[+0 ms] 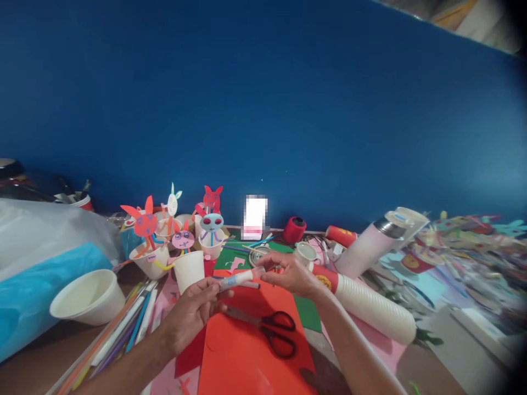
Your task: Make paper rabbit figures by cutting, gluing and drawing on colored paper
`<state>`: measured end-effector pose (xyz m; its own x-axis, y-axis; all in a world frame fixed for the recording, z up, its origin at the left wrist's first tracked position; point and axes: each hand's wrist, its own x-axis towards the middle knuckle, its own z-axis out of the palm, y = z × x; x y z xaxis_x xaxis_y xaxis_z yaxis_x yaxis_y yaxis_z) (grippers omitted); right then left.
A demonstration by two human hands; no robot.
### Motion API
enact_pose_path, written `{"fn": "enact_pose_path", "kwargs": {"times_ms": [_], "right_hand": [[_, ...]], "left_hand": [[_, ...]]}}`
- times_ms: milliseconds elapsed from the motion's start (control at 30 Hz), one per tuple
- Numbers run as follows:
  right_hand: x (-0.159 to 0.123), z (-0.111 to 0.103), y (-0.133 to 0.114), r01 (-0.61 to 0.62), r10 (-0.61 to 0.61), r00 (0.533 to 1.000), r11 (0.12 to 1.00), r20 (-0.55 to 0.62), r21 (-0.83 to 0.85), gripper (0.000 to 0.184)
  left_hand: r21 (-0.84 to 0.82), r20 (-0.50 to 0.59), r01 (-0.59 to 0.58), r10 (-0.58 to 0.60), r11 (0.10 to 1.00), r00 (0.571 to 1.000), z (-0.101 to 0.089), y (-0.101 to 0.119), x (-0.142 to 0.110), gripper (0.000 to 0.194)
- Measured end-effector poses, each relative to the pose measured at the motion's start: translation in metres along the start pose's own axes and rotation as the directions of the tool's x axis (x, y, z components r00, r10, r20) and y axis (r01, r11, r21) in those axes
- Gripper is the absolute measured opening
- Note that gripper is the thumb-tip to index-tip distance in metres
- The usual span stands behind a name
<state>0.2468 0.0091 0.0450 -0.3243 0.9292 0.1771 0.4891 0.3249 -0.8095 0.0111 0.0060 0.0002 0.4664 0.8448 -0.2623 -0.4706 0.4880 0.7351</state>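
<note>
Small tube (236,280) in two hands, above orange paper (247,362)

Nearest: orange paper flat on the table; scissors (279,333) lying on it, black handles to the right, blades partly behind the left hand (197,307). That hand grips the tube's labelled end between thumb and fingers. Right hand (288,272) pinched narrow at the clear end. Tube slants up to the right, over the paper.

Left side: bundle of coloured sticks (123,323), white bowl (88,299) beside it. Right side: stack of paper cups (374,307) on its side.

Farther: paper cups with paper-faced figures, one pink face (183,240); green paper (230,252); pale flask (364,249), tilted.

Farthest: blue wall (263,109).
</note>
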Motion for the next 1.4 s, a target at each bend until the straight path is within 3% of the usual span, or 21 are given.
{"fn": "enact_pose_path", "kwargs": {"times_ms": [400,533,633,733,867,933,967,1100,1200,1300,1400], "right_hand": [[-0.002,0.008,-0.019,0.090,-0.091,0.996,0.991,-0.009,-0.099,0.012],[-0.003,0.003,-0.017,0.048,-0.049,0.999,0.995,-0.008,-0.092,0.011],[-0.002,-0.001,-0.007,-0.047,0.046,0.999,0.997,0.012,0.055,0.011],[0.002,0.003,0.007,-0.136,0.104,0.988,0.941,0.118,0.309,0.020],[0.006,0.027,0.015,-0.226,0.153,0.974,0.730,0.167,0.645,0.023],[0.007,0.043,0.012,-0.257,0.171,0.966,0.629,0.192,0.734,0.027],[0.006,0.050,0.010,-0.251,0.172,0.968,0.620,0.183,0.744,0.028],[0.004,0.071,0.004,-0.146,0.142,0.988,0.726,0.061,0.672,0.027],[0.004,0.075,0.005,-0.102,0.130,0.992,0.782,-0.001,0.614,0.030],[0.003,0.072,0.006,-0.140,0.143,0.989,0.773,0.044,0.619,0.030],[0.002,0.068,0.005,-0.158,0.109,0.987,0.791,0.117,0.591,0.029]], "left_hand": [[0.048,-0.036,-0.025,0.027,0.999,0.999,0.007,0.004,-0.004,0.009],[0.053,-0.034,-0.027,0.029,0.998,0.999,0.007,0.004,-0.004,0.008],[0.028,-0.004,-0.035,0.035,0.999,0.999,0.005,0.004,-0.003,0.006],[-0.086,-0.025,-0.011,0.009,0.996,1.000,0.002,0.005,-0.002,0.002],[-0.276,-0.037,0.043,-0.056,0.960,0.998,0.003,0.007,-0.003,0.004],[-0.309,-0.013,0.055,-0.062,0.950,0.998,0.006,0.007,-0.005,0.004],[-0.307,-0.005,0.054,-0.059,0.950,0.998,0.008,0.007,-0.006,0.004],[-0.269,-0.005,0.052,-0.056,0.962,0.998,0.014,0.002,-0.008,0.004],[-0.212,0.019,0.044,-0.041,0.976,0.999,0.015,-0.002,-0.008,0.003],[0.022,0.064,-0.011,0.010,1.000,0.998,0.013,-0.003,-0.010,0.007],[0.360,0.158,-0.094,0.039,0.928,0.987,0.011,0.000,-0.012,0.009]]}}
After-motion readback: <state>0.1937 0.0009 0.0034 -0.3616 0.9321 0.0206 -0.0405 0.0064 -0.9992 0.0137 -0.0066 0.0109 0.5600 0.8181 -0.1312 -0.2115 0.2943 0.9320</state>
